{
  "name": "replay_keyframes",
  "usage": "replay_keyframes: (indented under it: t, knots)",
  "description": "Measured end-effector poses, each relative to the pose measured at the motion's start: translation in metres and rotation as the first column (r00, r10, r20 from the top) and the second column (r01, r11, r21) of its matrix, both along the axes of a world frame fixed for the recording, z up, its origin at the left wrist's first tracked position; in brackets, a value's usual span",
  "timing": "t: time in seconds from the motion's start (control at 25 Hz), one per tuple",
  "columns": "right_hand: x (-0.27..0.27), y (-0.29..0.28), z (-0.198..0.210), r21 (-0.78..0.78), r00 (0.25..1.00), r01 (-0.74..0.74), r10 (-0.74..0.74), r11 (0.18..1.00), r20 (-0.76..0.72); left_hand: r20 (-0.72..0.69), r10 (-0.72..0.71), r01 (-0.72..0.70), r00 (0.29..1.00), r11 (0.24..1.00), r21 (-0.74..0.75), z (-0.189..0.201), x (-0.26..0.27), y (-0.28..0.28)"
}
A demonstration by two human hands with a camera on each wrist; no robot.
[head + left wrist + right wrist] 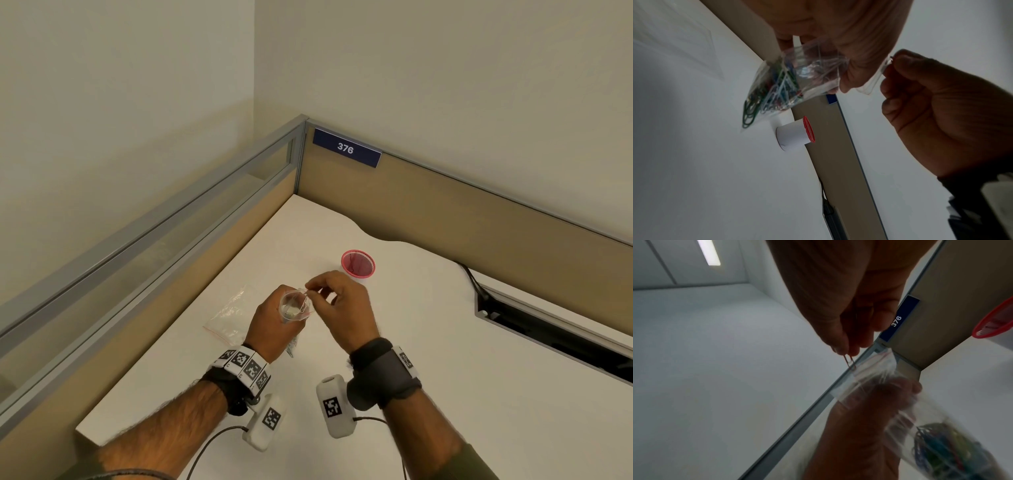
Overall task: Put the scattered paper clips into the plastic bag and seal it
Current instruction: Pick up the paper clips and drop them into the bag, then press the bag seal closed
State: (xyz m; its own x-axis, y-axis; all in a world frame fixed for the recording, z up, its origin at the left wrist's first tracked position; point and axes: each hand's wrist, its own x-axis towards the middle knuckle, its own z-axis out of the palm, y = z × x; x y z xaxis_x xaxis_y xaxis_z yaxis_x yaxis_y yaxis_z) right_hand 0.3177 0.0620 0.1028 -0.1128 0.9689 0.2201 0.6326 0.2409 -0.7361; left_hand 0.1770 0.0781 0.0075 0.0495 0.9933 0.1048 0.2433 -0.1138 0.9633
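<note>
My left hand [274, 323] grips a small clear plastic bag [295, 305] above the white desk [445, 342], its mouth held open upward. Several coloured paper clips [768, 92] lie bunched at the bag's bottom [937, 449]. My right hand [342, 301] pinches a single reddish paper clip [850, 361] between thumb and forefinger, right at the bag's open rim [875, 363]. In the left wrist view the right hand [941, 105] is at the bag's edge [875, 81].
A white cup with a red rim [358, 263] stands just beyond my hands. A second clear bag [229, 317] lies flat on the desk to the left. Partition walls [445, 205] enclose the corner; a cable slot [548, 329] opens at right.
</note>
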Motion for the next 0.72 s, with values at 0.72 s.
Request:
replay_keyframes:
  t: [0.72]
  knots:
    - [0.022,-0.020,0.018,-0.066,0.979,-0.159,0.166,0.985,0.115,0.126,-0.071,0.061,0.989,0.995,0.081,0.031,0.012,-0.014]
